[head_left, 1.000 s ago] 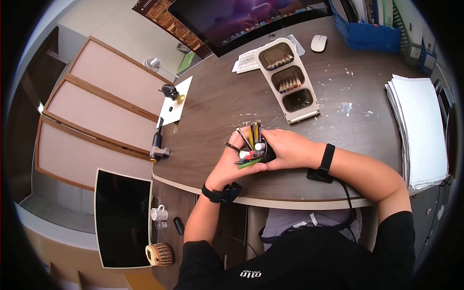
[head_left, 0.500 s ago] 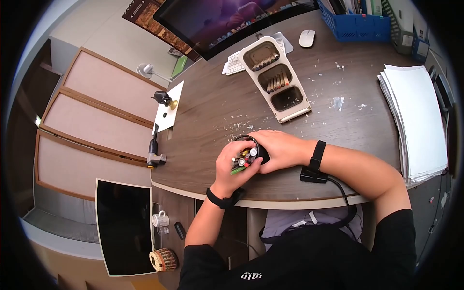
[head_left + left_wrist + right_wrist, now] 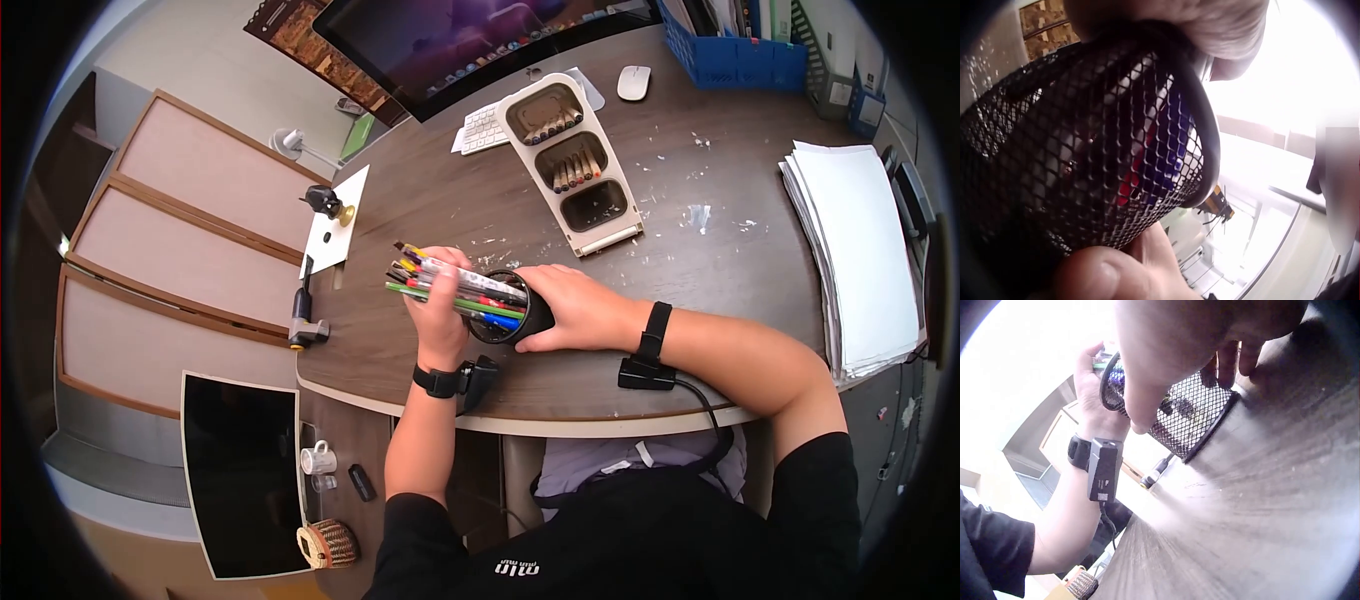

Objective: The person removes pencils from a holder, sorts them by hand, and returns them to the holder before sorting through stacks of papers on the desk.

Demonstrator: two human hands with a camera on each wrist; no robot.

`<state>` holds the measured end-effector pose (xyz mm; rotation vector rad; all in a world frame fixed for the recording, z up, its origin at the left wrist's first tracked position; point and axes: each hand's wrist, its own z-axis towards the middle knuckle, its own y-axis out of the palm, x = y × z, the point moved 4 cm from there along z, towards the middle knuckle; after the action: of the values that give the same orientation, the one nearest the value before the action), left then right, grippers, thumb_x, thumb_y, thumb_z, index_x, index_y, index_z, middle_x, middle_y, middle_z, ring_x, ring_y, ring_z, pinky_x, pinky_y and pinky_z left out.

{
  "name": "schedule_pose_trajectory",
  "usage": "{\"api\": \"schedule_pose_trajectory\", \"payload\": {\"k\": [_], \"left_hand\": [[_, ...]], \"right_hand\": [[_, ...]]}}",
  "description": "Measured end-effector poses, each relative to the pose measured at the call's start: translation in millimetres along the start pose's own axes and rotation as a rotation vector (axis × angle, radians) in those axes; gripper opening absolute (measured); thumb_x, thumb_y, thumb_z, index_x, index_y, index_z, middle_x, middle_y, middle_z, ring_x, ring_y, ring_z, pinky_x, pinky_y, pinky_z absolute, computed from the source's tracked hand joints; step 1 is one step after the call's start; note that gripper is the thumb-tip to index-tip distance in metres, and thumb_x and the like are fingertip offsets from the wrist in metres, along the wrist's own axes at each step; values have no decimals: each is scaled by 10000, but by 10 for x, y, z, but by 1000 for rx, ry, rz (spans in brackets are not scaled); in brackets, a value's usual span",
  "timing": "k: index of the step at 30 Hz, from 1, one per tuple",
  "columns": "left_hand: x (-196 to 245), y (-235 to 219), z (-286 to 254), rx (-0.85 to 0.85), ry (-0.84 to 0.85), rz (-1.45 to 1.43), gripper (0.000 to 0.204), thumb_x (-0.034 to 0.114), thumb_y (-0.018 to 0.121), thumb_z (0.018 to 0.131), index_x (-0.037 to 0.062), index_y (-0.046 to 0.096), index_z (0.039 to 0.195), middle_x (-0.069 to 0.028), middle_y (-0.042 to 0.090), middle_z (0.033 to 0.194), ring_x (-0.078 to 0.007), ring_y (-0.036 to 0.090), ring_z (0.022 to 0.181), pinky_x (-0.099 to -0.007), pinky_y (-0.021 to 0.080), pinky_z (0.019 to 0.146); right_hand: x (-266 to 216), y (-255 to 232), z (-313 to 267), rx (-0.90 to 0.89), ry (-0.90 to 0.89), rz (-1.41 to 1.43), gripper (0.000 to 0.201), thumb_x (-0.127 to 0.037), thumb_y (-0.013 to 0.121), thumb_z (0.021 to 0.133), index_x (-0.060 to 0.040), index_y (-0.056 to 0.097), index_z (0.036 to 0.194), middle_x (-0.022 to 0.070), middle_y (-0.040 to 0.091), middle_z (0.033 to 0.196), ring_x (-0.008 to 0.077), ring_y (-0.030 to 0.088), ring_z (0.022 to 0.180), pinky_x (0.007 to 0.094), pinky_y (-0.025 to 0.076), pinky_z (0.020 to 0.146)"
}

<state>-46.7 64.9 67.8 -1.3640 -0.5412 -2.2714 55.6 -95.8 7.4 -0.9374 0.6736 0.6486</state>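
In the head view, a black mesh pen cup (image 3: 540, 314) leans to the left over the desk, its mouth facing the left hand. The right hand (image 3: 585, 308) grips its side, and in the right wrist view fingers and thumb wrap the mesh (image 3: 1204, 415). A bundle of pens and pencils (image 3: 480, 297), with green, blue, red and white barrels, sticks out of the mouth. The left hand (image 3: 437, 312) holds the bundle's outer part, thumb laid across it. Through the mesh (image 3: 1104, 131) in the left wrist view, red and blue barrels show inside.
A beige three-compartment organizer (image 3: 608, 237) stands behind the cup, with brown-barrelled pens in two compartments. White scraps (image 3: 700, 215) are scattered on the desk. A keyboard (image 3: 482, 130), mouse (image 3: 633, 83), blue basket (image 3: 750, 65) and paper stack (image 3: 850, 250) lie around.
The cup has tipped over to the left. The left hand has moved left from the cup's mouth with the pens, which now stick out sideways. The right hand keeps its hold on the cup.
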Motion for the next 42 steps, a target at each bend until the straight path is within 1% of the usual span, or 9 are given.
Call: {"api": "schedule_pose_trajectory", "payload": {"k": [6, 12, 15, 19, 24, 30, 34, 36, 42], "left_hand": [[-43, -23, 136, 54, -18, -232, 188, 172, 647, 916, 61, 549, 1030, -93, 589, 948, -172, 550, 869, -348, 492, 782], [-86, 43, 375, 37, -91, -513, 145, 247, 579, 994, 121, 513, 1024, -32, 546, 932, -179, 559, 872, -540, 509, 1102], [-163, -1, 378, 322, -265, -504, 160, 282, 581, 992, 131, 536, 1018, -15, 567, 906, -177, 616, 854, -454, 563, 991], [-263, -432, 491, 395, -154, -721, 184, 285, 557, 979, 102, 539, 982, -26, 583, 890, -159, 607, 830, -394, 552, 847], [31, -851, 524, 291, -17, -729, 202, 289, 561, 963, 125, 478, 879, 22, 530, 793, -107, 559, 751, -281, 503, 721], [304, -336, 231, 124, -206, -1036, 158, 203, 625, 970, 102, 506, 991, 34, 520, 855, -70, 566, 765, -262, 559, 761], [168, 12, 4, 109, -304, -1037, 151, 215, 614, 975, 114, 511, 1021, 28, 528, 861, -80, 569, 763, -284, 554, 748], [44, 263, -78, 142, -333, -821, 162, 239, 605, 977, 118, 506, 1022, 19, 515, 853, -97, 554, 752, -299, 539, 723], [-225, 916, -20, -26, -407, -738, 171, 252, 593, 1007, 120, 494, 1051, 14, 473, 854, -94, 517, 751, -283, 510, 695]], "right_hand": [[0, -34, 45, 71, 39, -41, 870, -419, 870, 774, 18, 486, 1420, 236, 618, 1296, 416, 566, 1233, 469, 444, 1070], [11, -97, 140, 160, 112, -10, 860, -344, 891, 766, 1, 472, 1434, 243, 608, 1308, 423, 559, 1225, 470, 442, 1069], [-92, -111, 177, 143, 130, -25, 848, -299, 884, 783, 5, 454, 1449, 244, 604, 1320, 424, 556, 1234, 466, 440, 1074], [-79, -4, 231, 166, 159, -38, 864, -269, 869, 805, 20, 411, 1478, 258, 573, 1357, 430, 531, 1282, 465, 424, 1110], [-81, 117, 550, 210, 233, -30, 853, -253, 852, 822, 45, 396, 1478, 283, 540, 1400, 435, 505, 1323, 462, 417, 1125], [27, 128, 599, 390, 207, 17, 878, -273, 788, 906, 68, 295, 1548, 315, 479, 1463, 431, 473, 1383, 439, 397, 1162], [-202, -86, 124, 148, 248, 365, 340, -282, 607, 1065, -36, 584, 1299, 96, 696, 1062, 187, 692, 960, 299, 538, 828], [-205, -81, -158, -160, 370, 834, 338, -325, 503, 1113, -67, 583, 1317, 77, 716, 1029, 163, 711, 873, 285, 557, 791], [-58, -342, -590, -210, 717, 1311, 315, -300, 487, 1107, -66, 585, 1294, 108, 733, 1017, 200, 738, 829, 309, 603, 711]]}}
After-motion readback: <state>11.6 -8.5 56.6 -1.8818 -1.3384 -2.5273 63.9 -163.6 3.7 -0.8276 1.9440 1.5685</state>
